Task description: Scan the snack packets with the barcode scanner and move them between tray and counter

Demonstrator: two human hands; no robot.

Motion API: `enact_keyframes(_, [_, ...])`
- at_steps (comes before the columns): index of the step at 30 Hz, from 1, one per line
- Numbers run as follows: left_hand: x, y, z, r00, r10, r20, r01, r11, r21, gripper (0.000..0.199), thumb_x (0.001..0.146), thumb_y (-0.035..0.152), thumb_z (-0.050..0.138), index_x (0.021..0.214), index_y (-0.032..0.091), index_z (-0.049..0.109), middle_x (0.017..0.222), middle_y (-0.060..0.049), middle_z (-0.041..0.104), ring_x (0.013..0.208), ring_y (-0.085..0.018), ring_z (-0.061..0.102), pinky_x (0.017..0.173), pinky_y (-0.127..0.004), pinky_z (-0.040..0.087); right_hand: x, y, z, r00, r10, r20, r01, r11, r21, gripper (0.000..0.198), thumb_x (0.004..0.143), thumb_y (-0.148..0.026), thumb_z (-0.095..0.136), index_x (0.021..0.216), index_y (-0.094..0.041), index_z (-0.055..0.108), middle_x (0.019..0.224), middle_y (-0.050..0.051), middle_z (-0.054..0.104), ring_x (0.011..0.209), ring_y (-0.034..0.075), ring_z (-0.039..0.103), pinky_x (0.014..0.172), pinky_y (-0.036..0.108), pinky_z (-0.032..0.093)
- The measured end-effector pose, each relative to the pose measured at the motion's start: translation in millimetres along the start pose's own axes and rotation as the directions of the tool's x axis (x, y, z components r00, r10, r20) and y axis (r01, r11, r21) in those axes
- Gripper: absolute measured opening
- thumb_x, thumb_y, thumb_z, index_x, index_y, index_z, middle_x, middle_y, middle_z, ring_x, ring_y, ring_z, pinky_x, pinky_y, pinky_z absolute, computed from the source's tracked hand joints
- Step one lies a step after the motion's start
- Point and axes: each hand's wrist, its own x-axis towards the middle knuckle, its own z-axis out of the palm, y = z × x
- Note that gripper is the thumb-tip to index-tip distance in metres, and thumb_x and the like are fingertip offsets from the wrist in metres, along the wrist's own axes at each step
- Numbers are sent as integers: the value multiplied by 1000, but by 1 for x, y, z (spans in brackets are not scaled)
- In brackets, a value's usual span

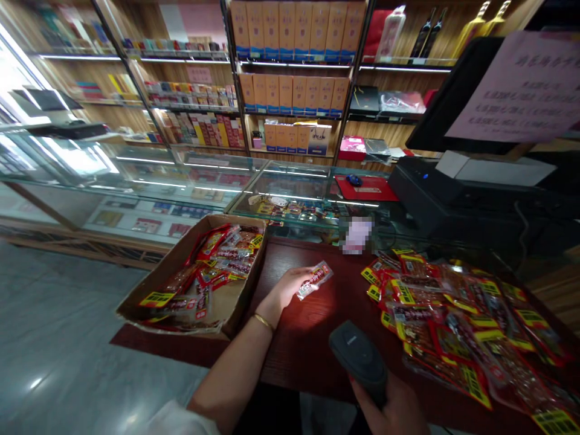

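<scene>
My left hand [290,287], with a gold bangle on its wrist, pinches a small clear snack packet [317,279] with red and white print above the dark red counter [290,356]. In my right hand [394,405] is a dark grey barcode scanner [360,356], its head pointing at the packet; a reddish light falls on the packet and the wood near it. To the left stands an open cardboard box [226,320] partly filled with similar packets [231,254]. A large heap of red and yellow snack packets [435,302] lies on the right of the counter.
Glass display cases [194,175] run behind the counter. A black monitor [457,90] with a pink paper sign [521,90] stands at the right. A blue mouse [353,180] rests on a red mat [376,190]. Shelves behind hold several tan boxes [294,30] and bottles [426,36].
</scene>
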Motion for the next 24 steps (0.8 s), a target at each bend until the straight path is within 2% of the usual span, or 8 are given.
enact_keyframes(5, [1,0,0,999,-32,0,32,999,26,41,74,25,81,112,11,81,98,-14,82,68,-17,71,65,-26,53,1,-2,-2,1000,-4,27,5,1000,-16,37,87,-48,58,103,-23,81,94,12,84,93,33,80,83,37,61])
enact_keyframes(8, [1,2,1,997,-79,9,79,996,31,42,76,27,80,115,11,80,98,-14,82,63,-15,70,60,-25,51,7,-4,-1,1000,11,8,-12,1000,29,33,86,-46,62,99,-23,82,92,12,84,90,32,81,79,35,60])
enact_keyframes(11, [-1,5,3,997,-73,17,73,997,20,44,73,27,83,114,11,80,100,-14,82,68,-17,72,64,-25,53,16,1,7,997,78,17,-79,979,189,31,82,-50,71,86,-21,82,79,11,83,77,30,79,71,32,60])
enact_keyframes(13, [-2,6,4,998,-53,33,53,999,1,51,70,26,86,118,13,78,104,-14,82,76,-20,75,69,-26,55,21,9,16,985,164,49,-170,890,423,36,79,-55,78,75,-19,79,64,8,77,61,25,73,61,30,57])
enact_keyframes(16, [0,7,14,998,-32,52,33,999,-7,62,67,26,89,127,17,74,106,-12,82,78,-20,76,71,-27,56,25,25,30,962,253,103,-245,634,733,45,74,-60,84,81,-16,78,57,3,70,47,16,62,49,26,49])
enact_keyframes(18, [4,6,31,997,-35,75,34,999,13,62,67,26,90,127,17,74,103,-10,82,74,-18,75,69,-26,56,26,35,35,957,273,101,-238,534,811,50,72,-63,85,88,-17,78,59,2,70,45,14,60,46,25,47])
enact_keyframes(20, [12,5,61,992,-44,117,39,998,44,55,68,26,90,121,16,77,100,-10,82,72,-17,74,68,-24,55,26,42,36,954,284,98,-229,476,849,51,70,-65,85,87,-17,76,58,1,69,43,13,58,44,24,47])
enact_keyframes(24, [43,3,144,968,-72,242,40,990,135,41,73,23,86,112,12,80,95,-11,82,75,-17,74,69,-24,56,25,50,32,954,285,97,-203,369,907,52,68,-67,84,82,-18,73,54,0,67,40,11,54,40,21,43])
